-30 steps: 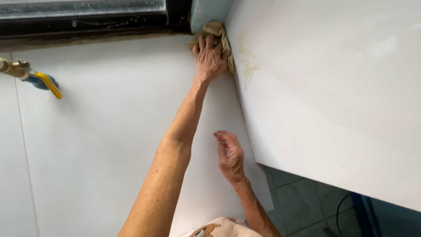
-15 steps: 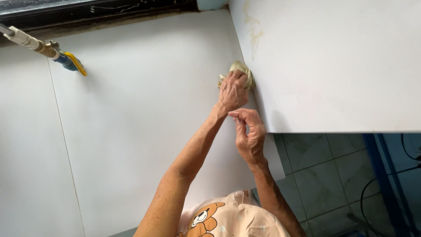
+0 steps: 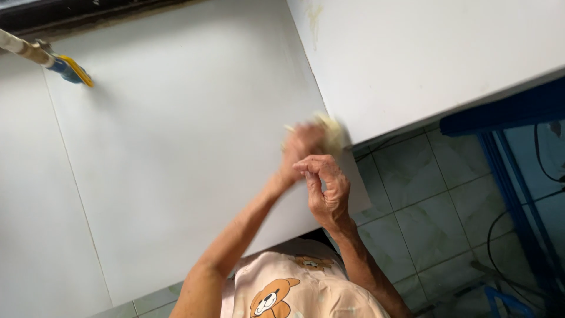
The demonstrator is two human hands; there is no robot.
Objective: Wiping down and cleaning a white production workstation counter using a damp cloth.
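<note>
My left hand [image 3: 299, 150] is blurred with motion and shut on a pale yellow cloth [image 3: 331, 131]. It presses the cloth into the seam where a white panel [image 3: 176, 147] meets a second white surface [image 3: 424, 59], near that surface's lower edge. My right hand [image 3: 327, 191] hovers just below the left one, by the white panel's edge. Its fingers are curled in with nothing in them. A faint yellowish stain [image 3: 313, 17] marks the second surface near the top of the seam.
A pipe tap with a blue and yellow handle [image 3: 69, 69] sticks out at the upper left. Green floor tiles [image 3: 412, 194] lie below. At the right stands a blue frame [image 3: 506, 112] with black cables [image 3: 541, 159] beside it.
My left hand has dragged the cloth down along the seam, from the top corner to the lower edge. My right hand has lifted off the panel's edge and come up close under the left.
</note>
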